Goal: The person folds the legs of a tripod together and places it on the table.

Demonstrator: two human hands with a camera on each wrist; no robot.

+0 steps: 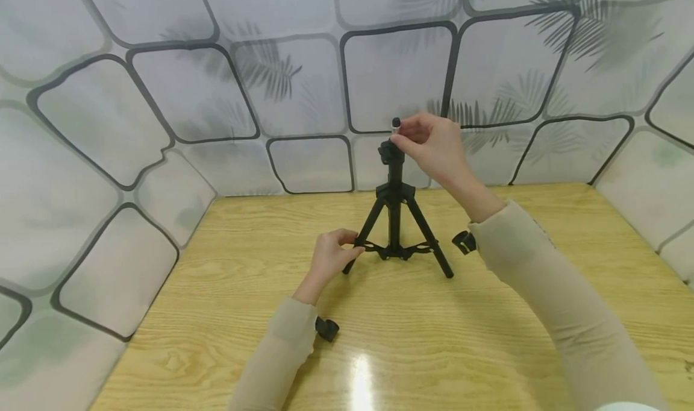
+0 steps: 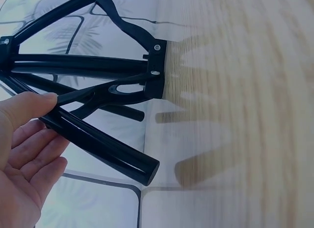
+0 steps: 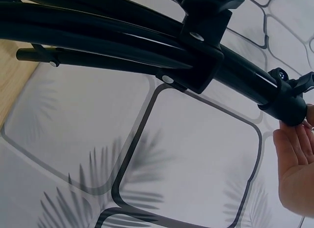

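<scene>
A black tripod [image 1: 395,221] stands upright near the back of the table, legs spread and braces folded out. My left hand [image 1: 329,255] pinches its left leg low down. In the left wrist view, the thumb lies across the brace joint and the fingers are behind the leg [image 2: 105,144]. At the top, my right hand [image 1: 438,149] pinches the thin silver rod with a black tip [image 1: 396,123], just above the locking collar [image 1: 387,153]. The right wrist view shows the fingers [image 3: 289,144] at the collar's end, with the rod mostly hidden.
The wood-grain table [image 1: 228,338] meets a patterned fabric wall [image 1: 309,164] close behind the tripod. More of this fabric rises at the left and right. A black wrist-worn piece [image 1: 328,329] sticks out from the left sleeve, another [image 1: 464,242] from the right.
</scene>
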